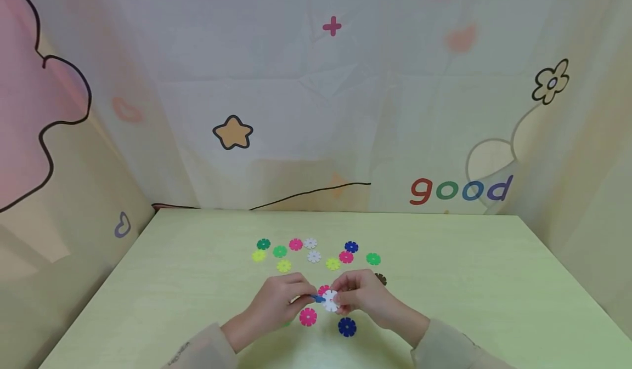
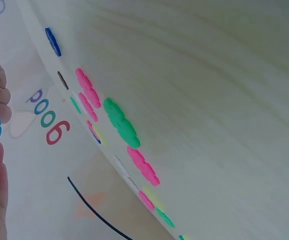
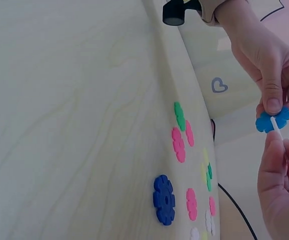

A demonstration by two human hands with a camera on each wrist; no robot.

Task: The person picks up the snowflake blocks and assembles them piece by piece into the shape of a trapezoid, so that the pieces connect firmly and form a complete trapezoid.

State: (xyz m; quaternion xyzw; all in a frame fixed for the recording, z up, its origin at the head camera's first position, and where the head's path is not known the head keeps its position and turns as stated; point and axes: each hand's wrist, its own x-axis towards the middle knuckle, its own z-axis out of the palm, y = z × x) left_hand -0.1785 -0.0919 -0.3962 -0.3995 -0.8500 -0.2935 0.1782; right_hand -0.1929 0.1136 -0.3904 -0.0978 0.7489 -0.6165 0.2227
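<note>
Over the table's front middle, my left hand point(image 1: 283, 301) pinches a blue snowflake disc point(image 3: 262, 124) between thumb and fingers. My right hand point(image 1: 364, 297) pinches a white snowflake disc point(image 1: 329, 301), seen nearly face-on in the head view and as a thin edge in the right wrist view. The two discs meet at their notched rims, crosswise to each other; how deep the slots engage cannot be told. Below the hands lie a pink disc point(image 1: 308, 317) and a dark blue disc point(image 1: 347, 327). Another pink disc point(image 1: 323, 290) shows partly behind the white one.
Several flat discs lie farther back, including a yellow disc point(image 1: 283, 266), a white disc point(image 1: 314, 256) and a green disc point(image 1: 373, 259). A brown disc point(image 1: 381, 279) is partly covered by my right hand. A printed curtain point(image 1: 296, 111) hangs behind the pale table point(image 1: 444, 259).
</note>
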